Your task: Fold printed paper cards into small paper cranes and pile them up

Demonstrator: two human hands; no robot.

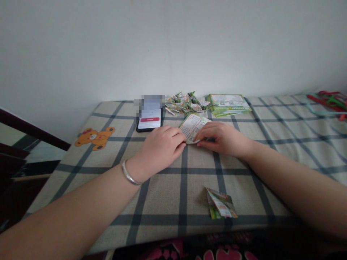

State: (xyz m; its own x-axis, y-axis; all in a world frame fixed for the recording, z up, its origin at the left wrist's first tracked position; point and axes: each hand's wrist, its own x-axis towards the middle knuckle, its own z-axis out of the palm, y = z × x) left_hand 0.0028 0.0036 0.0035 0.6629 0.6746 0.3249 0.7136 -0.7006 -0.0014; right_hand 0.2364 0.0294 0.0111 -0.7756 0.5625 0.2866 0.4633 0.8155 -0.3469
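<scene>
A printed paper card (pixel 193 123) in white and green lies on the checked tablecloth between my two hands, its near edge pinched at both sides. My left hand (pixel 166 146), with a silver bangle (pixel 129 174) at the wrist, has its fingers closed on the card's left corner. On the right side, the thumb and fingers of my right hand (pixel 221 139) grip the card's near right edge, which looks bent up. Closer to me a small folded piece of the same printed paper (pixel 222 204) sits on the cloth, touched by neither hand.
Behind the card lie a pile of folded paper pieces (pixel 187 103) and a stack of flat printed cards (pixel 230 103). A phone (pixel 150 117) with its screen lit is left of them. Red and green strips (pixel 332 103) lie far right; a bear figure (pixel 94 138) is at left.
</scene>
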